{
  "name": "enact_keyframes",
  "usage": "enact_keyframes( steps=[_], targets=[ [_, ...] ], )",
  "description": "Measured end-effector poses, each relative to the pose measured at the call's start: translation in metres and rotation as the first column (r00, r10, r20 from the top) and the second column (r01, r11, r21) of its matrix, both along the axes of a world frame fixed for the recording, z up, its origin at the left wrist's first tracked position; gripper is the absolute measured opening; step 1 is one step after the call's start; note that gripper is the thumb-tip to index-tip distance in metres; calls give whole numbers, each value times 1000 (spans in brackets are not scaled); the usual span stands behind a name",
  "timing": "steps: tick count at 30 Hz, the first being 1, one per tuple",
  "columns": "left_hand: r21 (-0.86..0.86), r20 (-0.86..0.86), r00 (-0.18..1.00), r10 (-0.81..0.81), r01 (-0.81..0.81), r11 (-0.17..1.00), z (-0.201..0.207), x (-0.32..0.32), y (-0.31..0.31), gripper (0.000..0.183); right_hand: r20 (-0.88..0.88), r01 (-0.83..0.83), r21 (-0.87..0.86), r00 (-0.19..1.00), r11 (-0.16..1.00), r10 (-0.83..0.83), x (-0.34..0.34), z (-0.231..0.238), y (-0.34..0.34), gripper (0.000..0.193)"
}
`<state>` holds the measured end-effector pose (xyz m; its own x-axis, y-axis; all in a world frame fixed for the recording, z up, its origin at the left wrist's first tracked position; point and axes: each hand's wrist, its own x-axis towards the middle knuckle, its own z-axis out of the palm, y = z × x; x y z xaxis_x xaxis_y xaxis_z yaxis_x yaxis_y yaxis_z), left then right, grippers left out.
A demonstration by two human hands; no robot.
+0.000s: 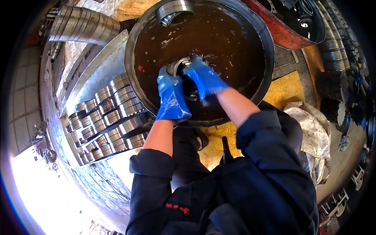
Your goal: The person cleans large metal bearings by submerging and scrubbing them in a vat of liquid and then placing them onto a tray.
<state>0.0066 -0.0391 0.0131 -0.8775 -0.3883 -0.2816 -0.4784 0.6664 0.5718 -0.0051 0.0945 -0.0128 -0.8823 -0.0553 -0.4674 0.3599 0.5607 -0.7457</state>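
Over a round tub (268, 58) of dark brown liquid, my two hands in blue rubber gloves work close together. My left hand (170, 92) grips the near left side of a shiny metal bearing ring (180, 65), partly hidden by the gloves. My right hand (204, 78) bends its closed fingers down at the ring's right side, slightly blurred; what lies under them is hidden. Liquid is stirred up around the fingers. At the tub's far rim a larger roller bearing (175, 8) is tilted, with rollers showing inside.
Left of the tub, many shiny bearing rings (111, 117) lie in rows on a metal-edged tray. Stacked large rings (84, 25) lie at far left. A red container (282, 29) with dark parts stands at far right. A dirty white sack (313, 133) lies at right.
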Motion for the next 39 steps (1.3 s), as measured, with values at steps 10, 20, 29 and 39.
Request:
enact_keyframes(
  steps=[10,20,29,39],
  targets=[
    [226,-77,997,-17,34,973,-11,-2,-7,64,71,168,224,980,960,-188,86,26,-12,93],
    [57,-36,997,-67,69,996,-5,-1,-2,58,55,141,-36,989,989,-139,4,40,6,64],
    [-31,42,999,24,-23,999,5,-2,9,61,101,161,-193,985,968,-143,-3,-6,5,96],
    [-23,76,997,32,-30,999,4,-6,12,61,80,-225,-184,967,957,243,-23,3,29,59]
  ],
)
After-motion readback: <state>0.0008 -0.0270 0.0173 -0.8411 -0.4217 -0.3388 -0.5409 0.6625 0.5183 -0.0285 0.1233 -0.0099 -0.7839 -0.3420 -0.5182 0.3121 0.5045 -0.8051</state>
